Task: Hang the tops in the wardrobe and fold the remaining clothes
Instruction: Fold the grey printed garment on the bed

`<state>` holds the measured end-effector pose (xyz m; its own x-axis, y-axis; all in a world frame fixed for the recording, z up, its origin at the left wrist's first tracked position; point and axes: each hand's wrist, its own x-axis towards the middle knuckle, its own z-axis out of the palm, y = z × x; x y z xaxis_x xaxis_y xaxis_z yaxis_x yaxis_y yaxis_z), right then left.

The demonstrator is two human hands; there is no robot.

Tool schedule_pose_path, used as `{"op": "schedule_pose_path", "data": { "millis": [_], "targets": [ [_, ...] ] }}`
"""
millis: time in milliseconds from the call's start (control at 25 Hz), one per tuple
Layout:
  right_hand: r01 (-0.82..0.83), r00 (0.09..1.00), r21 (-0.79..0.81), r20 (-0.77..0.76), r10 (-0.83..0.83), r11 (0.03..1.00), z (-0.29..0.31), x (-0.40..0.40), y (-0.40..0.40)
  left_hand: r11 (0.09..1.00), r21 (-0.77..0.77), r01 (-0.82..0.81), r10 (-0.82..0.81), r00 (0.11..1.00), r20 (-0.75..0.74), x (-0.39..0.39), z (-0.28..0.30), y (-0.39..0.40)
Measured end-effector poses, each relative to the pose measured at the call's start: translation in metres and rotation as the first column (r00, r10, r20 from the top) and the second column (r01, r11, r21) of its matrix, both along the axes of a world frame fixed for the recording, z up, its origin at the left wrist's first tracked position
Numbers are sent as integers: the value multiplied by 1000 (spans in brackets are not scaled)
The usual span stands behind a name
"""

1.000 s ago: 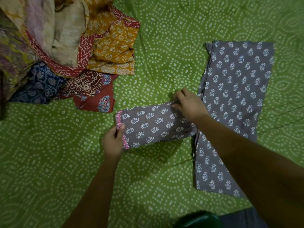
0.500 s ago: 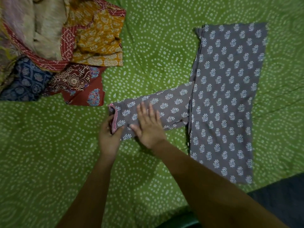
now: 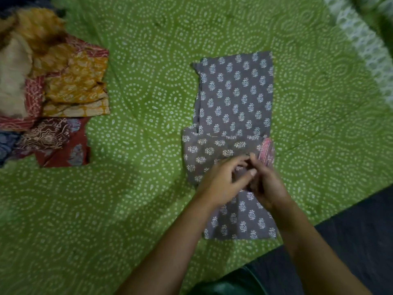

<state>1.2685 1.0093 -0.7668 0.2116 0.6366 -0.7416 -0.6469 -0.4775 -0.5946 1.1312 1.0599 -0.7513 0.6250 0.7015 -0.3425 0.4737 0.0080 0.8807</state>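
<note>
A grey top with a white flower print (image 3: 236, 92) lies folded lengthwise on the green bedspread (image 3: 138, 60). Its sleeve (image 3: 212, 147) is folded across the body, with the pink cuff (image 3: 266, 150) at the right edge. My left hand (image 3: 221, 182) and my right hand (image 3: 268, 186) hover close together over the sleeve's lower edge. Their fingers are loosely curled and blurred, and no cloth shows between them. The hands hide the middle of the top.
A pile of printed clothes (image 3: 70, 86) in mustard, red, cream and blue lies at the left. White lacy fabric (image 3: 361, 39) lies at the top right. The bed's edge runs along the lower right, with dark floor (image 3: 361, 241) beyond it.
The sleeve that stretched out to the left now lies folded over the body with its cuff on the right. Both hands moved right with it and came together.
</note>
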Motion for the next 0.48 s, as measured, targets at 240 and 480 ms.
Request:
{"op": "schedule_pose_path", "data": {
  "millis": [240,480],
  "targets": [
    [205,959,-332,256,-121,921,-42,24,-62,814,457,357,41,750,-660,-8,-88,-7],
    [167,931,-488,364,26,857,-44,27,-69,721,384,576,-54,600,-798,-14,-115,4]
  ]
}}
